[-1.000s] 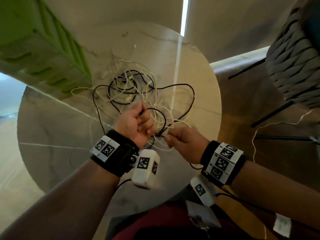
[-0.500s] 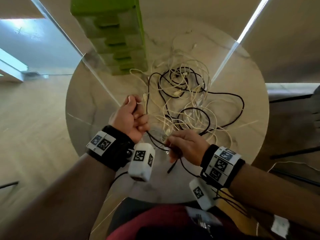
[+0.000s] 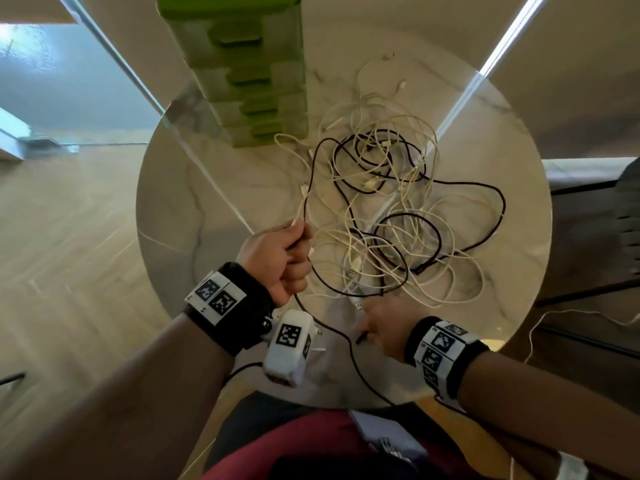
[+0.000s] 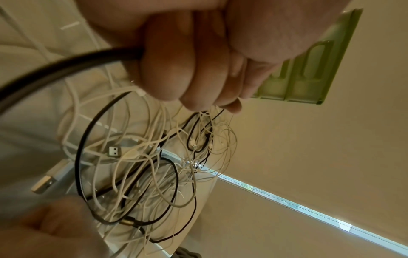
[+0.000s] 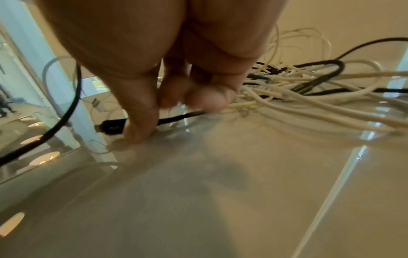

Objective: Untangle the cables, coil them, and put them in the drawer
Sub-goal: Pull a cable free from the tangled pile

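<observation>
Your left hand [image 3: 277, 261] is clenched into a fist above the round marble table [image 3: 194, 209], with a black cable [image 4: 66, 62] and a white cable [image 3: 302, 206] both caught inside the curled fingers [image 4: 167, 73]. The black one leaves the fist on the side toward you and trails down across the tabletop toward the near edge. The white one rises out of the top of the fist toward the green drawer unit [image 3: 242, 67] at the far side of the table.

Your right hand [image 3: 384, 327] is low on the table near its front edge, fingers pointing down at the surface. Its fingertips [image 5: 141, 129] press on or pinch a black cable just behind its black plug [image 5: 111, 127] (the wrist view is too blurred for you to be sure which, so the grip cannot be told).

The tangle of cables [image 3: 398, 216], white and black loops crossing one another, lies on the table between your hands and the drawer unit, spreading toward the right side. A silver USB plug [image 4: 114, 151] lies among the white strands.
</observation>
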A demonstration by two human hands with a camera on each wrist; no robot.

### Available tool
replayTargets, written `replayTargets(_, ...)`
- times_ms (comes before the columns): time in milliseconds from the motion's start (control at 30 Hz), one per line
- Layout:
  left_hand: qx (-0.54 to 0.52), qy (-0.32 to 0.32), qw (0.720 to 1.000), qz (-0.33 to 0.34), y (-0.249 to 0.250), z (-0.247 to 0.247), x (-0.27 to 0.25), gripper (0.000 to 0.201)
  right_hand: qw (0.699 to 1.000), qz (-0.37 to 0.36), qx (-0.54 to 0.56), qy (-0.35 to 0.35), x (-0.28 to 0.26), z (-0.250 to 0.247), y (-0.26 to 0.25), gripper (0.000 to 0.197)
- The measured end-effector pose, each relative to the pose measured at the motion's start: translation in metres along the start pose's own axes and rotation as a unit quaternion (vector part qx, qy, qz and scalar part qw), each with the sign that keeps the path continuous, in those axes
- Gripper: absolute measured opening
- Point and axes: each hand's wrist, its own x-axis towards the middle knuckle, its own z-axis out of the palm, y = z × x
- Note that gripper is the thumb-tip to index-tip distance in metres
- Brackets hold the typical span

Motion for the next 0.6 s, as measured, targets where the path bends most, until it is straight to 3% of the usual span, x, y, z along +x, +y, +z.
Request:
replayTargets(100,-0.007,-0.007,1.000,0.018,0.002,0.001,0.003,0.038,0.997,-0.034,0.037,0.057,-0.001,0.001,-0.004,0.018)
replayTargets(167,-0.012,-0.005,1.000,0.026,0.004,0.002,0.003,0.037,0.975,-0.024,0.174,0.137,-0.007,-0.009,-0.004,0.006)
replayTargets(267,0.007,-0.007,0.999,0.046,0.005,0.009,0.000,0.027,0.895,0.016,0.382,0.231,-0.022,-0.041,0.001,0.010)
replayTargets(333,0.031,-0.019,0.997,0.068,0.005,0.021,-0.002,0.020,0.844,0.001,0.459,0.278,-0.029,-0.065,0.003,0.009)
replayTargets(600,0.054,-0.068,0.988,0.124,0.001,0.062,-0.006,0.014,0.715,-0.039,0.630,0.302,-0.029,-0.096,-0.006,0.014)
